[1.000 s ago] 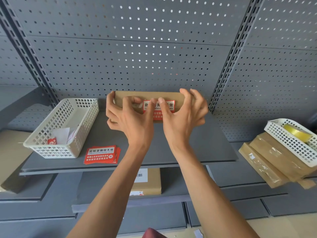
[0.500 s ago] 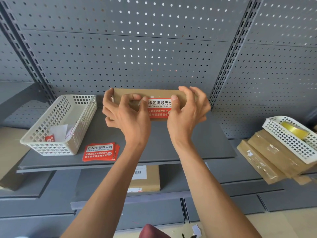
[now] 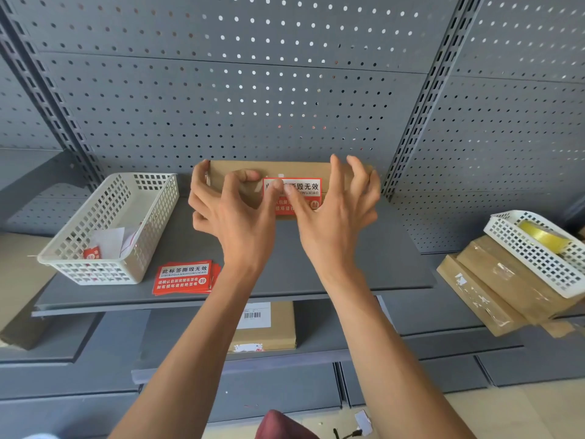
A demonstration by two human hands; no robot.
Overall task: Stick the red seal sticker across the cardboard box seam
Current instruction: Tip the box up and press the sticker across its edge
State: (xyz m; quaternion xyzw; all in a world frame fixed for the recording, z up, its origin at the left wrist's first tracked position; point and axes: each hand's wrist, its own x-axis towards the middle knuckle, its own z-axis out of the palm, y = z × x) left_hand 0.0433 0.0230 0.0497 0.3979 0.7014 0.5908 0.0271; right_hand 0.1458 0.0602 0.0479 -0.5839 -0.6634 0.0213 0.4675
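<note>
A flat cardboard box (image 3: 294,169) lies at the back of the grey shelf (image 3: 364,258), against the pegboard. The red seal sticker (image 3: 305,189) lies over its top and front edge. My left hand (image 3: 231,213) grips the box's left end, fingers curled around it, thumb tip pressing the sticker's left part. My right hand (image 3: 335,213) rests on the box's right half, with its thumb pressing the sticker beside the left thumb and its fingers arched over the back edge. The thumbs hide part of the print.
A stack of red seal stickers (image 3: 185,277) lies near the shelf's front edge. A white basket (image 3: 110,229) with paper scraps stands at left. At right, another white basket (image 3: 544,251) with a tape roll sits on wrapped boxes (image 3: 493,293). A labelled box (image 3: 269,327) lies one shelf below.
My thumbs, spread apart on the sticker half a second ago, have come together near its left-middle. The box and both hands stay in place.
</note>
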